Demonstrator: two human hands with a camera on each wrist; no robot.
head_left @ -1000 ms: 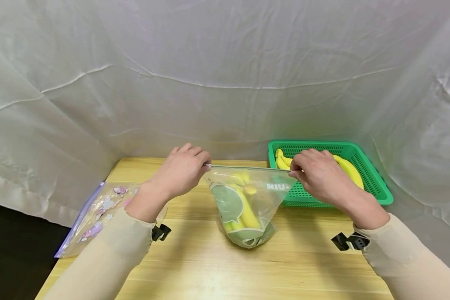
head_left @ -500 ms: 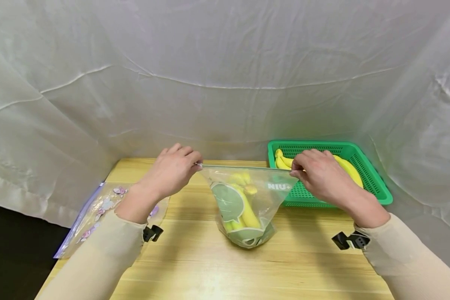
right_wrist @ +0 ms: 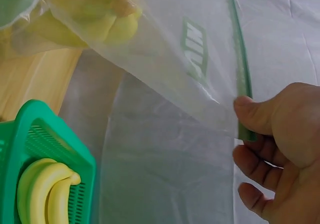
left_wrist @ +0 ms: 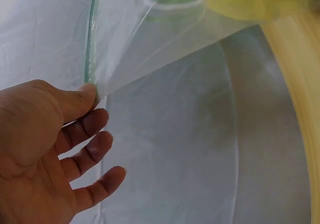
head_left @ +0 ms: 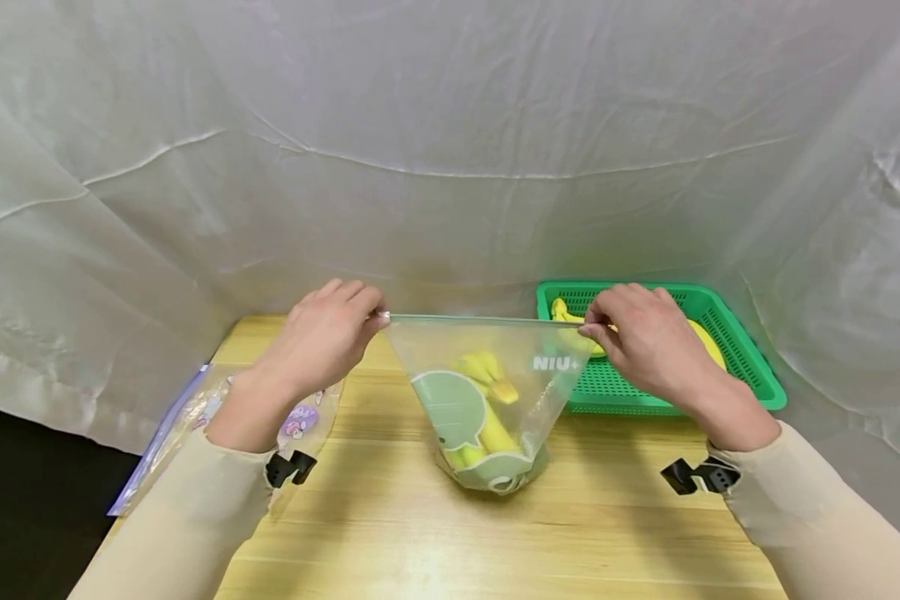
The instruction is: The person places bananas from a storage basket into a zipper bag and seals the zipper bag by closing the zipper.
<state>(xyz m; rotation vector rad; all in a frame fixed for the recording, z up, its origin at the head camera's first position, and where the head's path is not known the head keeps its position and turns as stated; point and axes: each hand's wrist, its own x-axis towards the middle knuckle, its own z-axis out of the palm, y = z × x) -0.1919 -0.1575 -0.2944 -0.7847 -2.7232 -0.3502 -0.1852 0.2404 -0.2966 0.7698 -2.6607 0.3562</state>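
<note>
A clear zip bag point(head_left: 450, 408) with green print and "NIU+" lettering hangs stretched between both hands, its base at the wooden table. Inside it is a bunch of bananas point(head_left: 498, 429), partly hidden by the print. At the bag's top left corner, my left hand point(head_left: 322, 337) pinches the end of the zip edge between thumb and index finger. The left wrist view shows its other fingers loosely bent. My right hand point(head_left: 648, 342) pinches the opposite top corner, with the green zip strip point(right_wrist: 242, 59) running up from its thumb. The zip edge looks straight and taut.
A green plastic basket point(head_left: 750, 367) with more bananas point(right_wrist: 50, 191) stands at the back right, partly behind my right hand. Another clear bag point(head_left: 168, 454) with purple edging lies flat at the table's left. Grey-white cloth point(head_left: 450, 167) hangs behind the wooden table point(head_left: 435, 550).
My left hand has slid leftward along the zip edge to the bag's corner. Both hands have risen slightly, lifting the bag's top. The right hand keeps its pinch.
</note>
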